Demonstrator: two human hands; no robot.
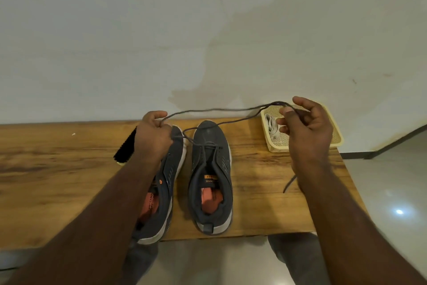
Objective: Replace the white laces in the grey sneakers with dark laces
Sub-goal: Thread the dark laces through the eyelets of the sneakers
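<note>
Both hands are pinching the dark lace [208, 110]: the left hand [153, 133] is gripping one run above the left sneaker [161, 183], while the right hand [305, 127] is holding the other over the basket [332, 132]. White laces [271, 126] are lying in that basket, so removal looks done. Only the lowest eyelets of the right sneaker [211, 176] appear threaded, leaving most lacing and seemingly the whole left sneaker.

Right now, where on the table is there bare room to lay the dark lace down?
Free: the wooden table left of the brush, and the strip between the right sneaker and the table's right edge, below the basket. Crowded: the middle, with both sneakers close together and the dark lace strung between both hands.
</note>
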